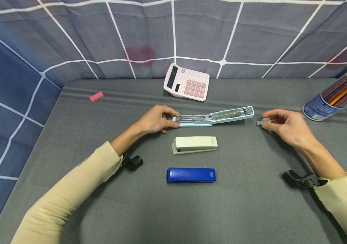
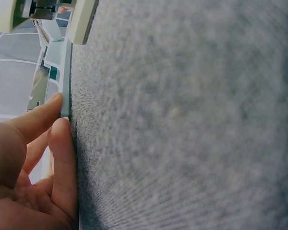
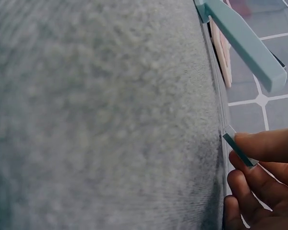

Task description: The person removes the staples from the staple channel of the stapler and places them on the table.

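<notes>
A light blue stapler [image 1: 195, 124] lies opened out flat on the table in the head view, its top arm [image 1: 232, 114] swung over to the right and its metal staple channel showing. My left hand [image 1: 156, 119] pinches the left end of its base between thumb and fingers; the left wrist view shows a fingertip [image 2: 54, 101] right at that end. To the right, my right hand [image 1: 289, 127] pinches a short strip of staples [image 1: 263, 122] between thumb and fingers. In the right wrist view the strip [image 3: 238, 149] sticks out past the fingertips, apart from the stapler's raised arm [image 3: 245, 45].
Nearer me lie a cream stapler [image 1: 195, 143] and a blue stapler [image 1: 191, 175], both closed. A pink calculator [image 1: 188, 82] stands at the back, with a pink eraser [image 1: 96, 96] at the back left. At the right is a blue can [image 1: 320, 107] of pencils.
</notes>
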A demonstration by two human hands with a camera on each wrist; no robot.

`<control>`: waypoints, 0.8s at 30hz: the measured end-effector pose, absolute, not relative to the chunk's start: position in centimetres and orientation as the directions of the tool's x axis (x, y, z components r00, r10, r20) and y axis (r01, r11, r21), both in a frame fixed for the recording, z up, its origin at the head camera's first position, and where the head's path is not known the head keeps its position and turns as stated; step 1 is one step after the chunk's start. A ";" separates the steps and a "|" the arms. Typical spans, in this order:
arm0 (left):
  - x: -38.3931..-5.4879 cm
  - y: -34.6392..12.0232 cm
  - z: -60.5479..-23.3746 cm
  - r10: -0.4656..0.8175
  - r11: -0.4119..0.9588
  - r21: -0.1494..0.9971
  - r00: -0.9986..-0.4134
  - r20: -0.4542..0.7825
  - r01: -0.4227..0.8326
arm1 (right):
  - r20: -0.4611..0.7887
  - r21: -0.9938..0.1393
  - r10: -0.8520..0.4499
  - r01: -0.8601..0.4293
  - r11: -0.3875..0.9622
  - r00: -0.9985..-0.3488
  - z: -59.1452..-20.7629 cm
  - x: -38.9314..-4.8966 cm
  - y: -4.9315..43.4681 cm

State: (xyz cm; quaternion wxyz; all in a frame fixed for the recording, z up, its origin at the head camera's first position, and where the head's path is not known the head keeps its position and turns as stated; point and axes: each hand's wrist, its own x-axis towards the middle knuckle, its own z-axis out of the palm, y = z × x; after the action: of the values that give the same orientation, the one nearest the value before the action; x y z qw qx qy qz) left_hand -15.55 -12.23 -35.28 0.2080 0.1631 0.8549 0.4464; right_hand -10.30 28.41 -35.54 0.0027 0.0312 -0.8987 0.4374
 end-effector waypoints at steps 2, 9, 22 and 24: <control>-15.5 -12.2 -35.2 0.466 0.545 0.833 -0.860 -0.208 0.094 | 0.038 -0.781 -0.068 -0.072 0.620 -0.997 -35.6 -10.3 28.5; -15.5 -12.2 -35.3 0.465 0.541 0.835 -0.861 -0.204 0.094 | 0.061 -0.733 -0.120 -0.126 0.669 -0.991 -35.8 -10.4 28.7; -15.5 -12.2 -35.2 0.465 0.552 0.827 -0.862 -0.203 0.103 | 0.062 -0.684 -0.112 -0.124 0.719 -0.992 -35.4 -10.2 28.2; -15.5 -12.2 -35.3 0.465 0.553 0.827 -0.862 -0.203 0.103 | 0.064 -0.683 -0.108 -0.123 0.720 -0.992 -35.4 -10.1 28.2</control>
State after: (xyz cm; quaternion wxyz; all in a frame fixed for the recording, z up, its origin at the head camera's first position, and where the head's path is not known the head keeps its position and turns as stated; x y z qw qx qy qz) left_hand -15.53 -12.21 -35.26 0.2041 0.1655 0.8571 0.4431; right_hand -10.12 28.17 -35.42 0.0099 0.0623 -0.9273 0.3690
